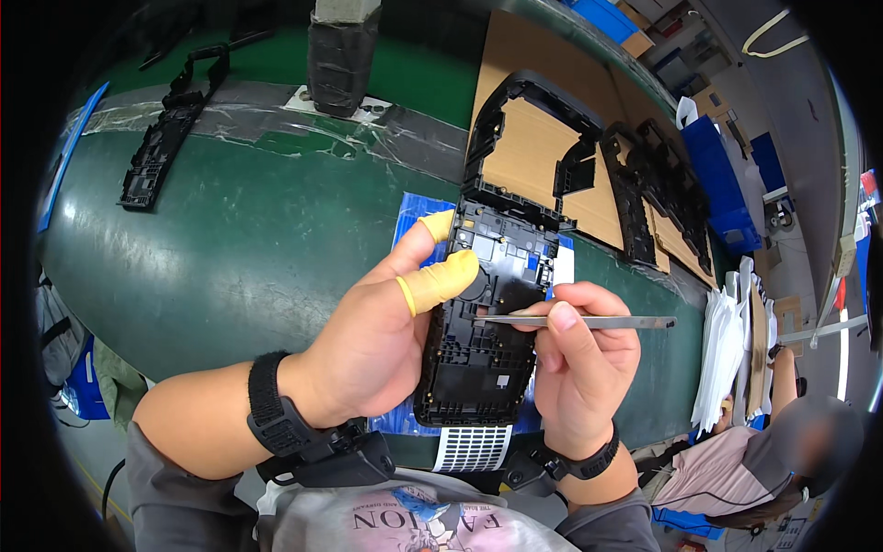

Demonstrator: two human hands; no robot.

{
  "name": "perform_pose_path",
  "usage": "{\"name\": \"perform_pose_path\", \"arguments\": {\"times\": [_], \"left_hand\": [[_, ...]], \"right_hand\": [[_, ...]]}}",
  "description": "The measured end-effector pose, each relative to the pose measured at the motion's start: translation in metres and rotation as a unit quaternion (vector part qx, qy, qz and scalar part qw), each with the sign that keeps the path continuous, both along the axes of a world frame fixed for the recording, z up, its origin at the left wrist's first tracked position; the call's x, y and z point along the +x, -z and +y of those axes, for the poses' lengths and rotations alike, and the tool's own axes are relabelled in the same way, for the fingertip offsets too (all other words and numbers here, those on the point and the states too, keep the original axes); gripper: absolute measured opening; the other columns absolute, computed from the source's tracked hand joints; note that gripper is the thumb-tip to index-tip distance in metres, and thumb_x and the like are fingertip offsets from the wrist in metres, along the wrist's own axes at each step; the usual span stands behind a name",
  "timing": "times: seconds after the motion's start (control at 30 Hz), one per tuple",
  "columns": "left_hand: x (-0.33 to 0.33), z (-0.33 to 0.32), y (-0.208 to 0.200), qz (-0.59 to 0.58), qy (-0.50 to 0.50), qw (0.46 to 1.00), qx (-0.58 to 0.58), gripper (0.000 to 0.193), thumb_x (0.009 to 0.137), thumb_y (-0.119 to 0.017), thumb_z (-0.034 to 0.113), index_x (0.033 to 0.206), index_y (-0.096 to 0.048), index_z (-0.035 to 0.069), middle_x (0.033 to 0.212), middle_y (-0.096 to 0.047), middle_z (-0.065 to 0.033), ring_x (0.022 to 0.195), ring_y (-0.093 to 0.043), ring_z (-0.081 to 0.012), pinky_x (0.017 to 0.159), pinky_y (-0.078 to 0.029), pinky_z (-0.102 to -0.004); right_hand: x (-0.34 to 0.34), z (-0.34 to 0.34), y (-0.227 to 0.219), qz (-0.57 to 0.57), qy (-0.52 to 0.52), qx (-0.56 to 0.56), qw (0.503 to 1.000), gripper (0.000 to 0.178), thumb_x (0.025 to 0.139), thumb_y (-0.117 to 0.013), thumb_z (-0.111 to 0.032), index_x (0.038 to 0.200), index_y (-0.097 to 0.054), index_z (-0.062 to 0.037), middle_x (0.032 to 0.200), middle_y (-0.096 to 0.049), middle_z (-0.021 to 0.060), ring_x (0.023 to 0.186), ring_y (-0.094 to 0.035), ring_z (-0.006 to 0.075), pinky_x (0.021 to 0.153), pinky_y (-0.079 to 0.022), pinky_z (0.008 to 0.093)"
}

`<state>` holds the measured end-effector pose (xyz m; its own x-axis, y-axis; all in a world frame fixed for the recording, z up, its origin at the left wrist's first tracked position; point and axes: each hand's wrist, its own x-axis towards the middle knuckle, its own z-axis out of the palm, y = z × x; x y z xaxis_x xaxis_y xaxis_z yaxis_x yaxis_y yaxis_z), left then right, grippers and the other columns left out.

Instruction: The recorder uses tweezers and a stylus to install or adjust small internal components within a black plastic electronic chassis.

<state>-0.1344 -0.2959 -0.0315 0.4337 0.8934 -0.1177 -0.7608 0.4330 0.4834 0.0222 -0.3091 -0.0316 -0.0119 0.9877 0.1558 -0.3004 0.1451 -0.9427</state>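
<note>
My left hand (pixel 377 322), with yellow finger cots on the thumb and a finger, grips a black plastic housing (pixel 487 368) by its left side. The housing has an open frame at its far end and a ribbed, recessed inside facing up. In my right hand (pixel 589 359) a pair of metal tweezers (pixel 598 322) is pinched between thumb and fingers. The tweezer tips touch or hover just over the middle of the housing; whether they hold a small part cannot be made out. Under the housing lie a blue pad (pixel 418 210) and a white sheet with rows of black labels (pixel 472 449).
A similar black housing (pixel 166 147) lies at the far left of the green table (pixel 221 258). More black frames (pixel 644 184) rest on cardboard (pixel 515 46) at the far right. A wrapped post (pixel 340 60) stands at the back. White sheets (pixel 722 359) stand stacked beside another person (pixel 736 460).
</note>
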Motion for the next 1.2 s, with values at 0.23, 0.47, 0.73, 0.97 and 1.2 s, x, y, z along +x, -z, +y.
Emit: {"name": "perform_pose_path", "arguments": {"times": [0.23, 0.47, 0.73, 0.97, 1.2], "left_hand": [[0.0, -0.001, 0.003, 0.004, -0.003, 1.0, 0.02, 0.04, 0.082, -0.043, 0.003, 0.119, -0.031, 0.006, 0.106, -0.049, -0.0095, 0.095, -0.05, -0.0158, 0.08, -0.042, -0.0285], [0.004, 0.003, 0.011, 0.098, -0.058, 0.99, 0.089, 0.053, 0.071, -0.043, -0.012, 0.12, -0.03, 0.003, 0.105, -0.05, -0.0104, 0.094, -0.052, -0.0177, 0.078, -0.044, -0.0282], [0.011, 0.118, 0.008, 0.171, -0.127, 0.972, 0.098, 0.028, 0.068, -0.039, -0.009, 0.093, -0.047, 0.0, 0.083, -0.054, -0.0105, 0.072, -0.057, -0.0213, 0.067, -0.05, -0.0345], [-0.017, 0.262, 0.002, 0.795, -0.431, 0.421, 0.07, 0.044, 0.065, -0.062, 0.018, 0.102, -0.047, 0.001, 0.102, -0.048, -0.0143, 0.095, -0.049, -0.027, 0.077, -0.042, -0.0435], [0.206, 0.203, -0.013, 0.822, 0.02, 0.386, 0.419, 0.058, 0.072, -0.05, 0.049, 0.099, -0.056, -0.002, 0.111, -0.046, -0.0233, 0.105, -0.039, -0.0364, 0.086, -0.034, -0.0411]], "right_hand": [[-0.001, 0.0, 0.002, -0.014, 0.007, 0.006, 1.0, 0.017, 0.077, -0.055, -0.002, 0.093, -0.053, 0.0029, 0.071, -0.059, 0.0095, 0.048, -0.041, 0.0041, 0.043, -0.031, 0.0161], [0.0, 0.007, 0.003, -0.005, 0.001, -0.012, 1.0, 0.016, 0.077, -0.053, -0.002, 0.092, -0.053, 0.0046, 0.071, -0.058, 0.0108, 0.047, -0.042, 0.0054, 0.042, -0.031, 0.0165], [0.082, 0.037, -0.018, 0.201, 0.098, 0.065, 0.972, 0.017, 0.082, -0.046, -0.009, 0.093, -0.053, 0.0027, 0.076, -0.058, 0.0225, 0.044, -0.039, 0.0085, 0.039, -0.028, 0.018], [0.096, 0.043, -0.019, 0.226, 0.139, 0.079, 0.961, 0.016, 0.08, -0.049, -0.008, 0.092, -0.053, 0.0031, 0.074, -0.058, 0.0229, 0.044, -0.041, 0.0088, 0.038, -0.028, 0.0178], [0.119, 0.04, -0.028, 0.22, 0.21, 0.121, 0.945, 0.017, 0.08, -0.049, -0.008, 0.09, -0.052, 0.0049, 0.071, -0.058, 0.0214, 0.043, -0.041, 0.0092, 0.038, -0.028, 0.018]]}}
